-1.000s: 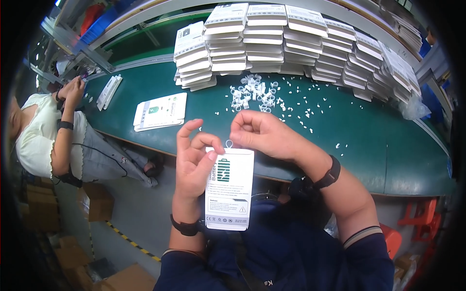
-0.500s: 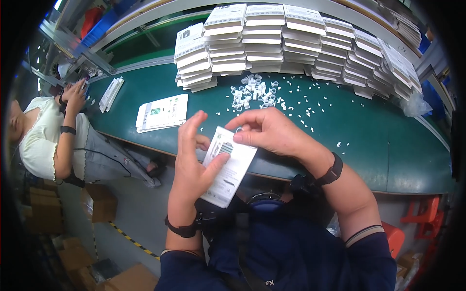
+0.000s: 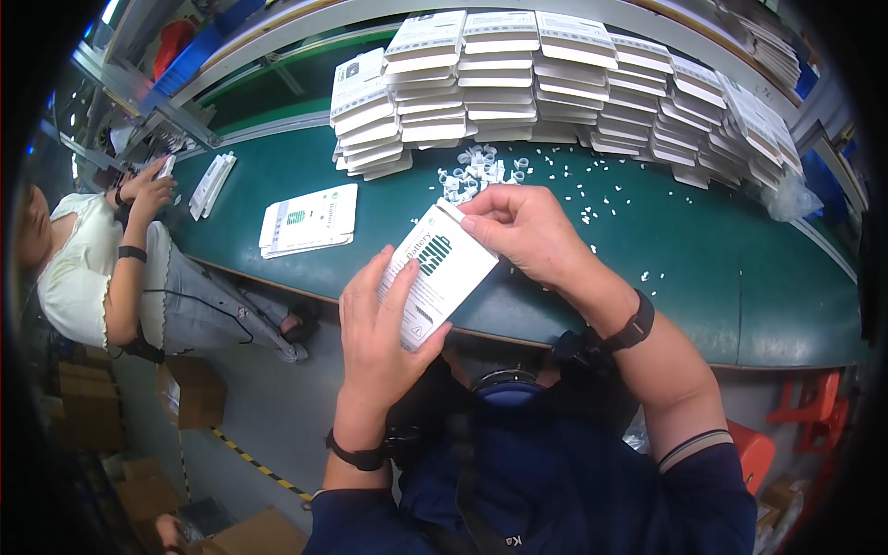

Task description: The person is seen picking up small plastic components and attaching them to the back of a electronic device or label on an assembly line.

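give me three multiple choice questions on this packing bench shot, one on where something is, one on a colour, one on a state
1. Where do the stacked white boxes stand?
A. along the far side of the belt
B. on the floor
C. on the person's lap

2. What colour is the belt surface?
A. red
B. green
C. yellow

3. How is the flat white package held?
A. lying alone on the belt
B. in the left hand only
C. in both hands, tilted

Answers:
1. A, the stacks line the belt's far edge.
2. B, the bare belt shows dark green.
3. C, the left hand grips its lower part while the right hand pinches its upper corner.
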Tool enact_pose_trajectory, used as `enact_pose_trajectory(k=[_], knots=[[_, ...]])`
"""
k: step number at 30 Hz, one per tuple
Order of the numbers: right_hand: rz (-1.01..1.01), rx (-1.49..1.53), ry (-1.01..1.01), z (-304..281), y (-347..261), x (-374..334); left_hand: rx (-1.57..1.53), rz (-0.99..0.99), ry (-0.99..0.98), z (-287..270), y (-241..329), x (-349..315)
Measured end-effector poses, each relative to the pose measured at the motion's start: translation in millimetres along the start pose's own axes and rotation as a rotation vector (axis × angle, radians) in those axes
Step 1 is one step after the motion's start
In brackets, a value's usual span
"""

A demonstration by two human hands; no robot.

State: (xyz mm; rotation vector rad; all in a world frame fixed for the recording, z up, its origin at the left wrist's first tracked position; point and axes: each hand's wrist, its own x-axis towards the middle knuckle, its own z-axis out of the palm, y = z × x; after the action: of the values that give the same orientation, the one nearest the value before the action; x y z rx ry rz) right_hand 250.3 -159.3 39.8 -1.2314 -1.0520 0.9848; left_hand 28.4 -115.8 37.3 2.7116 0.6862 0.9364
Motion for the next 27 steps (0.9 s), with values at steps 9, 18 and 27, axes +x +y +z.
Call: enact_pose_trajectory(k=[9, 18, 27], knots=[[-0.129, -0.309, 0.043, -2, -4, -2, 0.030, 0.013, 0.025, 1, 3, 0], [-0.004, -0.030, -0.307, -5, -15, -5, 0.011, -0.012, 0.090, -11, -11, 1], [0.121, 0.035, -0.589, -16, -27, -6, -0.093, -0.025, 0.048, -31, -18, -1]])
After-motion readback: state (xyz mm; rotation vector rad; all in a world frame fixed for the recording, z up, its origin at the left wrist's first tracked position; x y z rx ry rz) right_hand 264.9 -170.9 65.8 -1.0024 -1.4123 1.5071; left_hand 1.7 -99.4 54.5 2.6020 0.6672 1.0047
